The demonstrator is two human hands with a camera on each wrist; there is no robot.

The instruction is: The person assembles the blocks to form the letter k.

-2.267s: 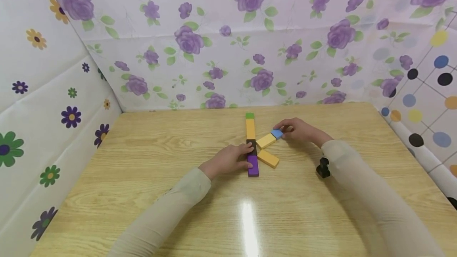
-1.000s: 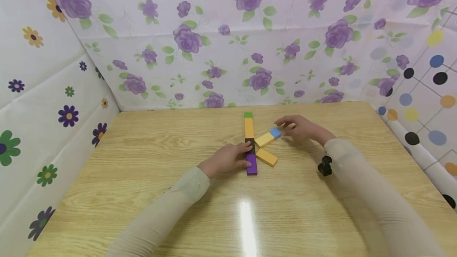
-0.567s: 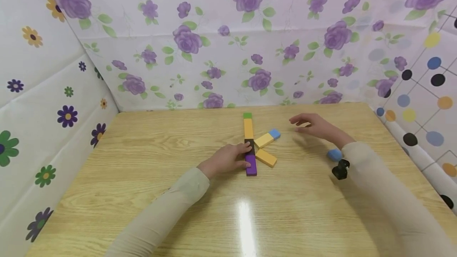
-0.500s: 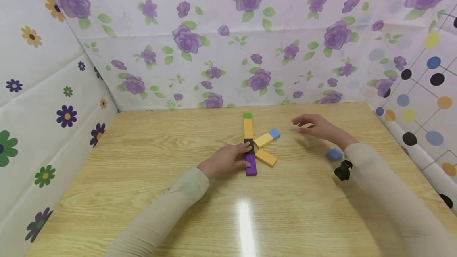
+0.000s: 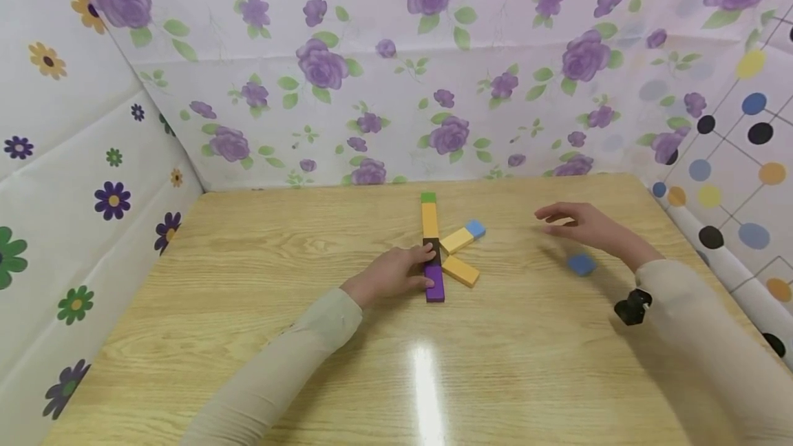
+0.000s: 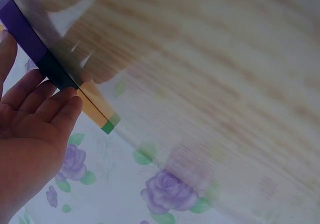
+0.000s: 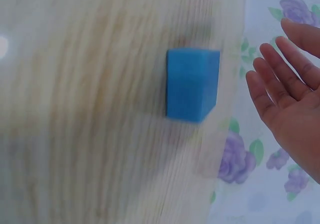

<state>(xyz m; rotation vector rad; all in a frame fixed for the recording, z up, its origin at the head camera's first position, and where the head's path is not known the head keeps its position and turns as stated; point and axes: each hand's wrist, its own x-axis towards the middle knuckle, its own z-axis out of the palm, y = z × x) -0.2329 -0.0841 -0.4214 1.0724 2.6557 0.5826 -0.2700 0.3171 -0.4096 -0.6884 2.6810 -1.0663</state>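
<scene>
A straight row of blocks lies on the table: a green block (image 5: 428,197) at the far end, then an orange block (image 5: 430,220), a black block (image 5: 436,253) and a purple block (image 5: 435,286). My left hand (image 5: 392,275) rests against the row from the left, fingertips on the black block and thumb on the purple one. A pale yellow block (image 5: 456,241) slants away from the row, with a small blue block (image 5: 476,228) at its outer end. Below it slants an orange-yellow block (image 5: 461,272). My right hand (image 5: 579,224), holding nothing, hovers near a loose blue block (image 7: 186,85).
The wood-grain table (image 5: 297,239) ends at a flowered cloth (image 5: 372,74) behind. Patterned cloth also stands at the left and right sides. A black device (image 5: 633,307) sits on the right wrist.
My right hand has drawn away from the small blue block at the slanted end and moved right, uncovering the loose blue block. The left hand stays on the row.
</scene>
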